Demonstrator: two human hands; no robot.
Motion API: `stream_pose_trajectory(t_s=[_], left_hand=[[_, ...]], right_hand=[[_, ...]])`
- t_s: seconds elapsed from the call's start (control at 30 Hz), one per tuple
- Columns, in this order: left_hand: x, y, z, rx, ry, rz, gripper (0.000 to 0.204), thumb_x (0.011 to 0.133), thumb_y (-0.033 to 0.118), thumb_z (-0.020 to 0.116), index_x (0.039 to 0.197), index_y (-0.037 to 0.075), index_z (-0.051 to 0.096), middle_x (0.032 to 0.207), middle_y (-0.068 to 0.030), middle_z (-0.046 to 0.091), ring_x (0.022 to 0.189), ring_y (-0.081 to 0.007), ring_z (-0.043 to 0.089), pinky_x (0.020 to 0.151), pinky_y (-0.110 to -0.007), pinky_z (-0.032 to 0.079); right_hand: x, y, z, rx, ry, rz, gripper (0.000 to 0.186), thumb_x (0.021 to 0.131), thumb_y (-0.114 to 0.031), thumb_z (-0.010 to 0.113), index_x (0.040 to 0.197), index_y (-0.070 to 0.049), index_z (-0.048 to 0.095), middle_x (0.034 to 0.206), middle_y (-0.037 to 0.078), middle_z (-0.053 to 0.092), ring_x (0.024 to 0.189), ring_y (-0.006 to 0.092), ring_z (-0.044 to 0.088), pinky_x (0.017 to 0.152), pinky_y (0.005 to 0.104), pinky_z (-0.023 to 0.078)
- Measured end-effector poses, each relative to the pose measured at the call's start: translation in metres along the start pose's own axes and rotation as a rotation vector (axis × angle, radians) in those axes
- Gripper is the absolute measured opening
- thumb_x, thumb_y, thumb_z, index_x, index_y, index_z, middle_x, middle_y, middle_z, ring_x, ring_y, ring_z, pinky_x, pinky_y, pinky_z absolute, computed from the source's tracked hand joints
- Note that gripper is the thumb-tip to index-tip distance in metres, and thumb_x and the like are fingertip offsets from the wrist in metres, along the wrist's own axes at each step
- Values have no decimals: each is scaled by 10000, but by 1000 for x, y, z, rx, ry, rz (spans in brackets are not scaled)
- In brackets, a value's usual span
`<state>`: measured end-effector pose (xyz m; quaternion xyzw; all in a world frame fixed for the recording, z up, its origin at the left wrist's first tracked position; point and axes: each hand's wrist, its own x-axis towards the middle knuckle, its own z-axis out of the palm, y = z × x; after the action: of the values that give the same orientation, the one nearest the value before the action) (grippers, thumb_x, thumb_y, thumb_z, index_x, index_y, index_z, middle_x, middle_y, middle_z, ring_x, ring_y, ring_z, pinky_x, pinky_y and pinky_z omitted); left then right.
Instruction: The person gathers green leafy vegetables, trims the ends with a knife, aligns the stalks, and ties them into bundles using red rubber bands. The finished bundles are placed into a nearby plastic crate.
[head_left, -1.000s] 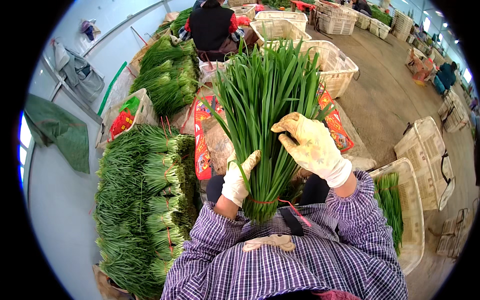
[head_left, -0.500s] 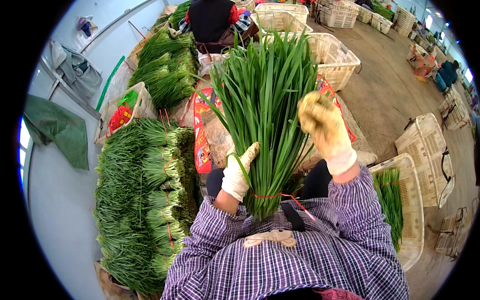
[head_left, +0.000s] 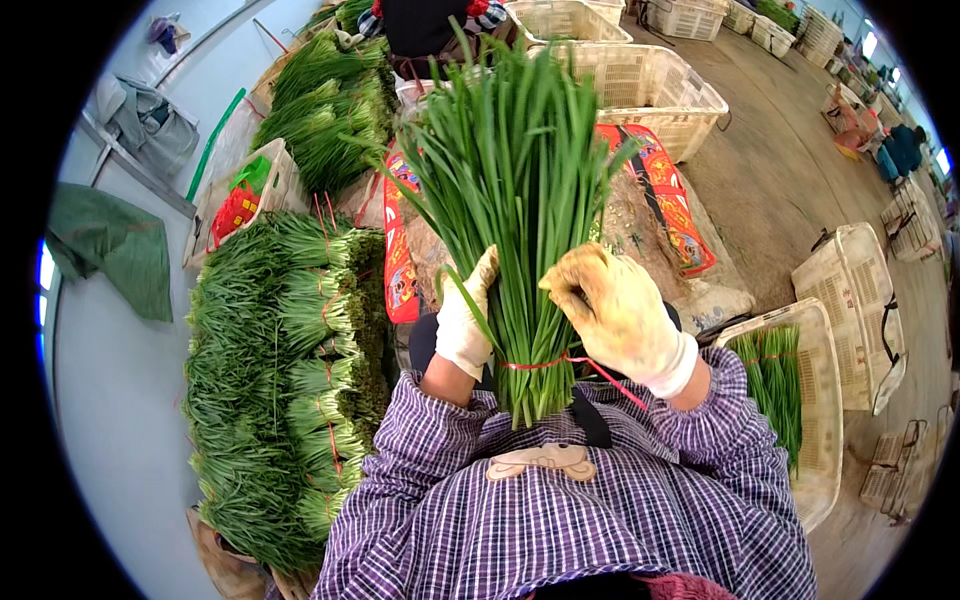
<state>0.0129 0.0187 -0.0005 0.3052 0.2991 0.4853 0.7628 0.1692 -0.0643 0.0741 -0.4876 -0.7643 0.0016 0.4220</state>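
Note:
A tall bunch of long flat green leaves (head_left: 505, 170) stands upright over my lap, bound low with a thin red tie (head_left: 530, 363) whose loose end hangs right. My left hand (head_left: 465, 315), in a soiled pale glove, grips the bunch's left side. My right hand (head_left: 615, 315), gloved and stained yellow, has curled, pinched fingers against the bunch's right side, above the tie; what is between the fingertips is unclear. A red patterned sheet (head_left: 670, 210) lies behind the bunch.
Tied bundles of greens (head_left: 310, 380) are stacked at my left. A crate holding greens (head_left: 820, 420) stands at my right, more crates (head_left: 850, 330) beyond. Another large crate (head_left: 660, 70) is ahead, near a seated person (head_left: 415, 30). A white wall (head_left: 110, 400) runs along the left.
The bunch and my left hand have shifted upward in the view. My right hand swung out to the right, then came back against the bunch with its fingers more tightly curled.

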Motion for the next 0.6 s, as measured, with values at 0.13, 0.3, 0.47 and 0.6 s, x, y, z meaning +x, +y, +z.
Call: stream_pose_trajectory(t_s=[0.13,0.3,0.47,0.6], left_hand=[[2,7,-1,-165,-40,-35,360,943,255,540,1239,49,535,1133,-91,629,968,-233,640,826,-371,549],[3,8,-7,-106,65,65,316,942,236,545,1185,35,564,1084,-94,643,903,-228,660,761,-381,572],[6,3,-4,-30,70,147,284,938,188,551,1171,26,565,1083,-98,640,927,-209,645,788,-337,553],[-1,7,6,3,141,137,287,910,166,599,1162,34,562,1053,-79,635,887,-195,635,768,-335,545]], right_hand=[[-3,-16,-30,-63,207,-117,261,726,-12,667,963,-113,620,904,80,597,802,237,591,686,345,458],[-2,-19,-76,198,-361,85,226,727,16,686,913,-34,567,826,85,631,743,263,649,655,340,521],[0,-4,-13,397,-103,323,383,790,-59,673,1148,-28,542,949,75,614,709,157,633,625,273,506],[4,-3,30,274,-88,472,329,757,-133,708,1039,-37,570,826,81,617,693,258,628,639,328,509]])
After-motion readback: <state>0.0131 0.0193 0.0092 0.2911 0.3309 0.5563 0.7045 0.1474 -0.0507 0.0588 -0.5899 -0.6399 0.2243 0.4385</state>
